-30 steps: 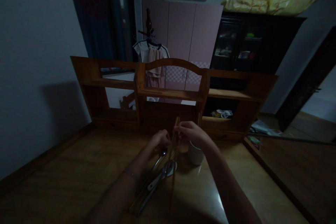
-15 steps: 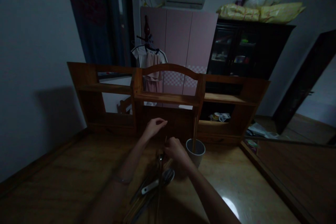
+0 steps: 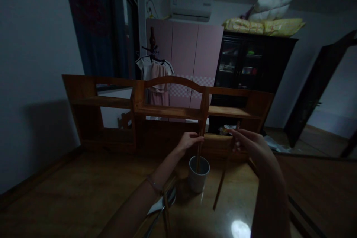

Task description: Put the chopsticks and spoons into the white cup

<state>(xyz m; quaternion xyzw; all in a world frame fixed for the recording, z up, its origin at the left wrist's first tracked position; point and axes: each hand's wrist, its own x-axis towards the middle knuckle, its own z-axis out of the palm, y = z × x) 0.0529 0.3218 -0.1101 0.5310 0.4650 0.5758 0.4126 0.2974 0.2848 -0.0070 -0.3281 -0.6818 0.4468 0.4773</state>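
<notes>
My left hand (image 3: 189, 142) pinches at the upper ends of the chopsticks (image 3: 198, 156), which stand nearly upright in a light grey cup (image 3: 195, 184). To the right of the cup, my right hand (image 3: 252, 147) grips a single long chopstick (image 3: 220, 186) near its top, and its lower end slants down to the left over the table. Below my left forearm lies a loose pile of utensils, partly hidden by the arm. Among them are a spoon-like utensil with a white handle (image 3: 156, 206) and more chopsticks (image 3: 166, 208).
The wooden tabletop (image 3: 69, 193) shines with a light reflection at the front right. Behind the cup stands a wooden shelf unit (image 3: 170, 111) along the back edge. A raised wooden edge runs down the table's right side. The room is dim.
Both hands have moved right from above the utensil pile. My left hand has come to the chopsticks in the cup, while my right hand now holds a chopstick beyond it. The view has shifted.
</notes>
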